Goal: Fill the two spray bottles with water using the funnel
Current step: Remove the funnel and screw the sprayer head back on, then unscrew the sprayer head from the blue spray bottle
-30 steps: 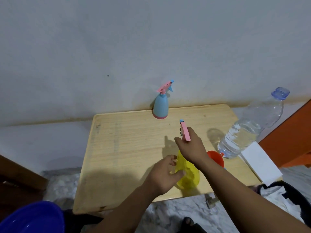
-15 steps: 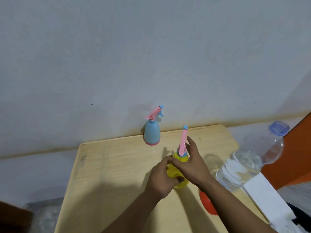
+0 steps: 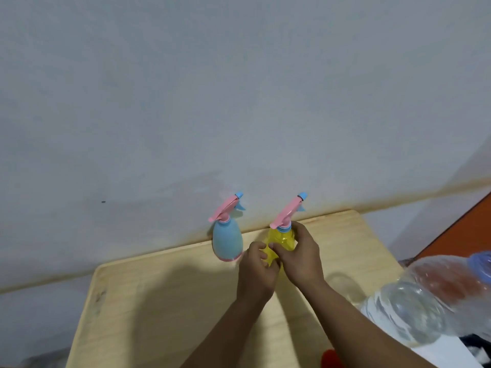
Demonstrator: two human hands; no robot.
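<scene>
A yellow spray bottle (image 3: pixel 283 238) with a pink trigger head stands at the back of the wooden table (image 3: pixel 164 293), close to the wall. My left hand (image 3: pixel 256 272) grips its lower body from the left. My right hand (image 3: pixel 300 254) wraps its right side just below the neck. A blue spray bottle (image 3: pixel 227 243) with the same pink head stands upright right beside it on the left, untouched. A large clear water bottle (image 3: pixel 414 306) with a blue cap looms at the right, partly filled. Only a red sliver of the funnel (image 3: pixel 329 358) shows at the bottom edge.
A grey wall rises directly behind the table. An orange surface (image 3: pixel 467 229) shows at the far right. A white flat object (image 3: pixel 441 354) lies under the water bottle at the bottom right corner.
Both hands carried the yellow bottle from the table's front to the back beside the blue one. The pink spray head now sits on its neck. The view tilted upward.
</scene>
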